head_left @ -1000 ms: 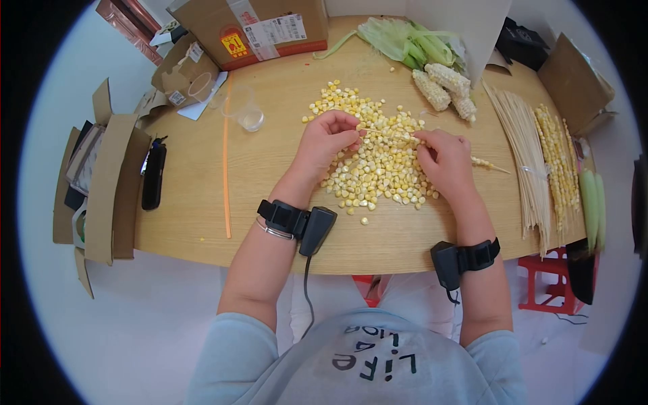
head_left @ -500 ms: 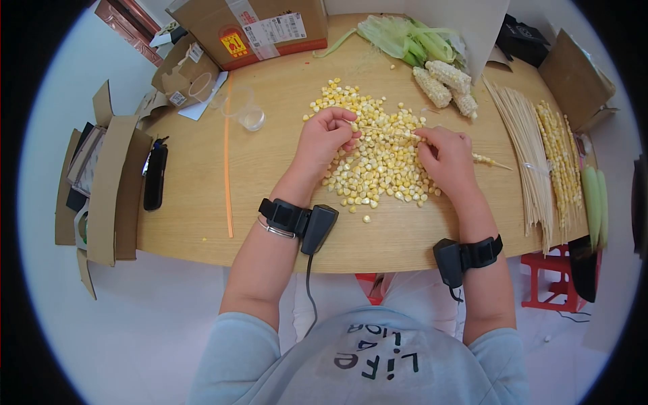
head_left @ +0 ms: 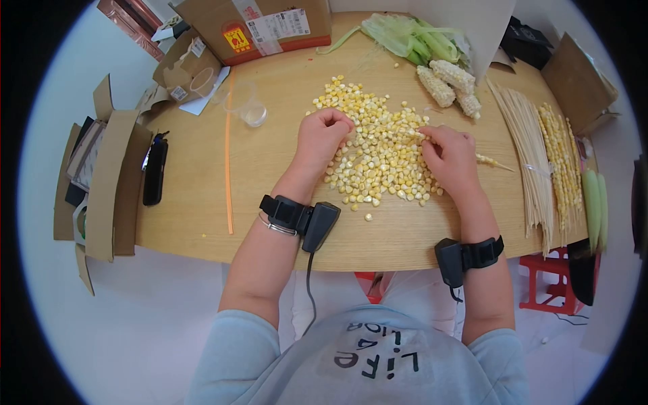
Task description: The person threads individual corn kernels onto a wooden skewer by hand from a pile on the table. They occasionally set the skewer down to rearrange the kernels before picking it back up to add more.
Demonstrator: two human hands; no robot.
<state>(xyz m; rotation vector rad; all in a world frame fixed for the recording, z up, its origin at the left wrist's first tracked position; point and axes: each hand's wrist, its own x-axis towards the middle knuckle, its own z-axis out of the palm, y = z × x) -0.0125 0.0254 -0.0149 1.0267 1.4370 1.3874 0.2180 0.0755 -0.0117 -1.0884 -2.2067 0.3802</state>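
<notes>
My right hand (head_left: 449, 154) is closed in a pinch around a thin wooden skewer (head_left: 498, 163) threaded with yellow corn kernels. Its bare tail end sticks out to the right of the hand, and its other end points left over the pile. My left hand (head_left: 324, 138) is pinched shut at the pile's left side, thumb against fingers. A corn kernel appears to be between its fingertips, mostly hidden. Under and between both hands spreads a pile of loose corn kernels (head_left: 378, 172) on the wooden table (head_left: 182, 216).
Stripped cobs (head_left: 439, 88) and green husks (head_left: 405, 39) lie at the back. Bare skewers (head_left: 523, 155), kernel-threaded skewers (head_left: 560, 169) and green corn ears (head_left: 594, 202) are on the right. Plastic cups (head_left: 254, 115), an orange strip (head_left: 229, 169), a black case (head_left: 155, 172) and an open carton (head_left: 111, 182) stand left.
My left fingers have curled closer together and a kernel seen at their tips is now mostly covered. My right hand stays on the skewer, and the whole view has shifted slightly.
</notes>
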